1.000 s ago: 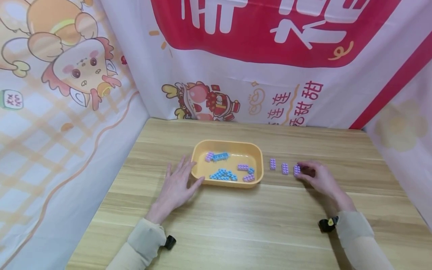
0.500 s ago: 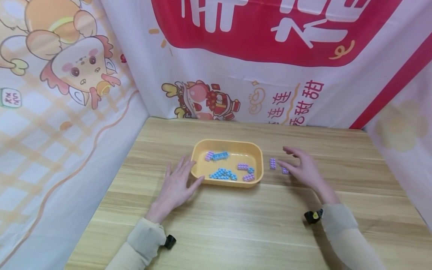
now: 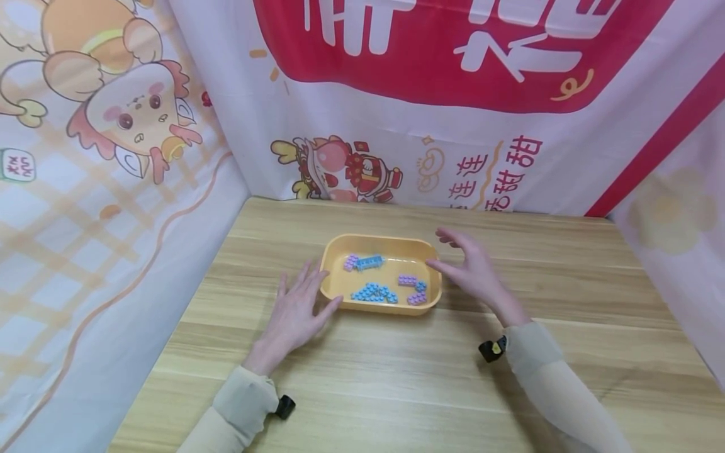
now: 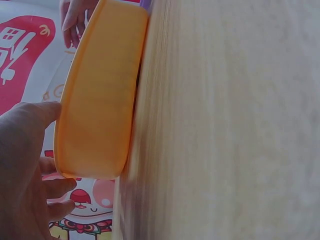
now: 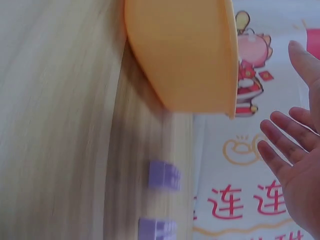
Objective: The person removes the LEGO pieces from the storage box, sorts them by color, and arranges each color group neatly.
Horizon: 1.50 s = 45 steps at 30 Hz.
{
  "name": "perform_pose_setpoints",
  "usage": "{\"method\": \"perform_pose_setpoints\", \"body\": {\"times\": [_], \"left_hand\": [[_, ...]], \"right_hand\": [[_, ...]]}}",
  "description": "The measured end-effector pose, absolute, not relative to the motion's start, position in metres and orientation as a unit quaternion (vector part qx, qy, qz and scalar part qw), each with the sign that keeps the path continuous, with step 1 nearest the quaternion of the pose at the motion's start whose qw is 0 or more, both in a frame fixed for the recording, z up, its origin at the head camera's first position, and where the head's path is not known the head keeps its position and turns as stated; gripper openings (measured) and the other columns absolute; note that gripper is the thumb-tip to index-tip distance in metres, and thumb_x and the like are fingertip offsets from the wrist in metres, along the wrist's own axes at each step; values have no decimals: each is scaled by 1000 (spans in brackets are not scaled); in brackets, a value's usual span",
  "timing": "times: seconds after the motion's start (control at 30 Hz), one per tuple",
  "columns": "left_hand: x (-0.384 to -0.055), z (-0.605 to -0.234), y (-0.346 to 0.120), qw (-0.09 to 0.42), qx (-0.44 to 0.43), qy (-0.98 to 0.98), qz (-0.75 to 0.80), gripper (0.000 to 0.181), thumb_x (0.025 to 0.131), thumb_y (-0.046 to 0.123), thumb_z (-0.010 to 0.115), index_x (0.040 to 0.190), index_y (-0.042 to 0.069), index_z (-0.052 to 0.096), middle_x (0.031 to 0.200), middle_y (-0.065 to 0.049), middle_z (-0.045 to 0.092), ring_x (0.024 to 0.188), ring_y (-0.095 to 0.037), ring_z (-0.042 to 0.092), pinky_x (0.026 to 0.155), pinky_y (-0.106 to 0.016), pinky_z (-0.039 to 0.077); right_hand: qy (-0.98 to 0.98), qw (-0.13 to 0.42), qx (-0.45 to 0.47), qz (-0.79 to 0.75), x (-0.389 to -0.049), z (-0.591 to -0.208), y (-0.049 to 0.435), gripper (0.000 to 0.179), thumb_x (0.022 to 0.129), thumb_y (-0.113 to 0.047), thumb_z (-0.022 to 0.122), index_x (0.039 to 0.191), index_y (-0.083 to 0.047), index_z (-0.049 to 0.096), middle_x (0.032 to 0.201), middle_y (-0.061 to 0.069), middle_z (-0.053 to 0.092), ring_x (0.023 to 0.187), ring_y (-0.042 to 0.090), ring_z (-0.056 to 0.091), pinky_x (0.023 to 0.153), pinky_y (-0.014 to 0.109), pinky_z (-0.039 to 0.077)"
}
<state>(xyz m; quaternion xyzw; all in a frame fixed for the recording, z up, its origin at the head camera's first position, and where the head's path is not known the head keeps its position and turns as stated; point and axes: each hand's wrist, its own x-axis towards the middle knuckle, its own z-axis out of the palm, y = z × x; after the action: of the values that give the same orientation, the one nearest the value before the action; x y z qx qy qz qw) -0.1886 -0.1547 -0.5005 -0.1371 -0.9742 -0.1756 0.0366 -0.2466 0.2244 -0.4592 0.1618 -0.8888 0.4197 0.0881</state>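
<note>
A yellow plastic tray (image 3: 396,251) stands on the wooden table with purple and blue toy bricks inside. My left hand (image 3: 296,313) is at its left end, thumb and fingers spread along the rim. In the left wrist view the thumb (image 4: 49,110) touches the tray's edge. My right hand (image 3: 474,267) hovers over the right end, fingers extended and holding nothing. A blue brick cluster (image 3: 374,292) lies near the tray's front wall. At the back left a long blue piece (image 3: 370,262) lies beside a purple brick (image 3: 350,262). More purple bricks (image 3: 407,280) lie at the right.
Outside the tray's right end, purple bricks (image 5: 163,175) stand on the table (image 3: 368,377); my right hand hides them in the head view. Printed cloth (image 3: 226,100) hangs behind and left of the table. A small black camera (image 3: 285,407) sits at each wrist.
My right hand has let go of the rightmost purple brick outside the tray and moved left, over the row of bricks, to the tray's right rim. My left hand stays in place.
</note>
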Motion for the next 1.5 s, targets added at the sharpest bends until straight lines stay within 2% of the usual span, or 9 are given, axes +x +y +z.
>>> {"method": "perform_pose_setpoints", "body": {"times": [0.33,0.57,0.73,0.97,1.2,1.4,1.5], "left_hand": [[-188,-498,-154,39,-139,-974,-174,82,108,69,51,167,12,45,179,-16,35,170,-39,27,137,-75,9],[-185,-499,-154,36,-141,-974,-174,83,109,71,47,167,12,45,180,-16,33,171,-38,27,137,-75,9],[-185,-499,-154,38,-137,-974,-175,83,108,71,49,167,12,45,180,-16,34,170,-38,28,137,-75,10],[-185,-499,-154,37,-137,-975,-173,82,108,69,52,167,13,45,180,-15,34,170,-37,28,138,-74,10],[-186,-498,-154,44,-138,-974,-173,81,108,68,53,166,13,47,179,-16,36,170,-37,30,137,-75,12],[-186,-499,-155,41,-141,-975,-169,82,108,71,48,166,12,47,179,-16,36,169,-39,30,136,-76,11],[-188,-500,-154,42,-141,-975,-169,84,109,74,43,166,13,47,178,-16,37,169,-40,30,136,-77,11]], "right_hand": [[-887,56,186,419,-247,-462,199,75,92,-25,91,156,-6,57,151,20,67,138,38,64,121,61,52],[-882,28,198,427,-244,-470,187,69,92,-25,91,151,-4,62,150,19,68,142,38,64,127,61,47],[-884,15,212,417,-243,-468,176,68,91,-28,91,150,-6,64,151,17,69,141,39,65,124,61,50],[-888,-41,222,400,-249,-470,161,72,94,-31,89,153,-4,60,158,16,64,149,38,59,127,59,48],[-897,-52,241,368,-257,-471,148,74,93,-33,90,153,-3,60,157,17,65,146,38,62,124,58,51],[-905,-65,259,332,-268,-481,132,80,94,-43,87,157,-4,56,160,18,61,148,38,60,126,57,49],[-906,-80,258,326,-271,-479,122,81,94,-41,89,157,-3,56,160,18,62,148,37,60,128,56,48]]}}
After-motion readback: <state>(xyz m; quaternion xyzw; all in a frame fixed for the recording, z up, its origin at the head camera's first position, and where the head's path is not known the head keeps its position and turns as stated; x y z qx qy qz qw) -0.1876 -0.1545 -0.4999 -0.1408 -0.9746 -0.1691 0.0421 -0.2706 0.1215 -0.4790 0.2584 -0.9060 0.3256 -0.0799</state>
